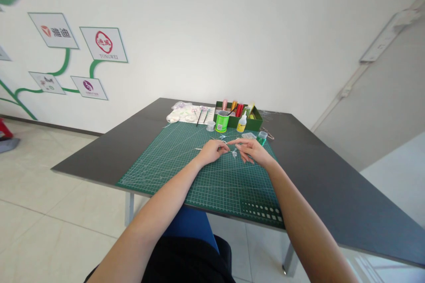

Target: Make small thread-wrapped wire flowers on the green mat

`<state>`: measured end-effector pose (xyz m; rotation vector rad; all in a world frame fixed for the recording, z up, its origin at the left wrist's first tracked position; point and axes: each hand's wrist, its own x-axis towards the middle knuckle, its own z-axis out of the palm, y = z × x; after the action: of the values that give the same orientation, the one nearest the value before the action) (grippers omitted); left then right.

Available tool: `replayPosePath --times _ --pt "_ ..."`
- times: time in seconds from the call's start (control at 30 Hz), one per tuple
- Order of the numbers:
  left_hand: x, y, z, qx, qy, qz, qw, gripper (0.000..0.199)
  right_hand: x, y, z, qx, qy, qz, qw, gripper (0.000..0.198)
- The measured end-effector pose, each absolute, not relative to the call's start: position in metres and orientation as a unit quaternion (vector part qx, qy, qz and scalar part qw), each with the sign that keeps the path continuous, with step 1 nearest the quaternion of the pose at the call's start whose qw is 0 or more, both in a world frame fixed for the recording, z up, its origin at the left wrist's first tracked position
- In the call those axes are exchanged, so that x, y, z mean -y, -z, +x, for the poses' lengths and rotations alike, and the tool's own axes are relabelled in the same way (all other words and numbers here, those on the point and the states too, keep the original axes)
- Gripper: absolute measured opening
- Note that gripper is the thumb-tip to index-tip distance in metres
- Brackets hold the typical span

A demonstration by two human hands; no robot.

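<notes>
Over the green cutting mat (pixel 212 185) both hands are close together. The fingers of my left hand (pixel 212 151) are pinched around the thin stem of a small pale, see-through flower (pixel 234 154), whose head sticks out to the right. My right hand (pixel 253 151) is just across from it, index finger stretched toward the left fingertips and the other fingers apart. Whether its index finger touches something thin there is too small to tell. A second pale flower-like piece (pixel 222 136) lies just beyond my hands. Left of my left hand, a thin light stick (pixel 198 149) rests on the mat.
Behind the hands stand a small clear cup (pixel 210 126), a bright green can (pixel 222 122), a glue bottle (pixel 242 123) with yellow label and a jar of green bits (pixel 262 138). A green box (pixel 254 124) holds colored tubes. Brushes (pixel 199 117) lie on white paper (pixel 189 115).
</notes>
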<state>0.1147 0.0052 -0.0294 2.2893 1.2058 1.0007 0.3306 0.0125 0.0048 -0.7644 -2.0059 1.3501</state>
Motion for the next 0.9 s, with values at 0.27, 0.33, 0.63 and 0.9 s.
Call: replayPosePath --times 0.27,0.33,0.63,0.9 --pt "-0.002 0.027 0.118 -0.398 -0.354 0.815 0.229 0.013 -0.022 0.002 0.335 0.730 -0.515 -0.321 0.315 0.055" --pt "-0.002 0.026 0.119 -0.396 -0.354 0.812 0.242 0.011 -0.023 0.003 0.335 0.726 -0.514 -0.331 0.315 0.055" --pt "0.000 0.022 0.119 -0.377 -0.389 0.787 0.296 0.009 -0.025 0.006 0.333 0.700 -0.539 -0.349 0.313 0.056" --pt "0.007 0.014 0.119 -0.364 -0.416 0.759 0.346 0.026 -0.028 0.012 0.331 0.687 -0.555 -0.351 0.311 0.056"
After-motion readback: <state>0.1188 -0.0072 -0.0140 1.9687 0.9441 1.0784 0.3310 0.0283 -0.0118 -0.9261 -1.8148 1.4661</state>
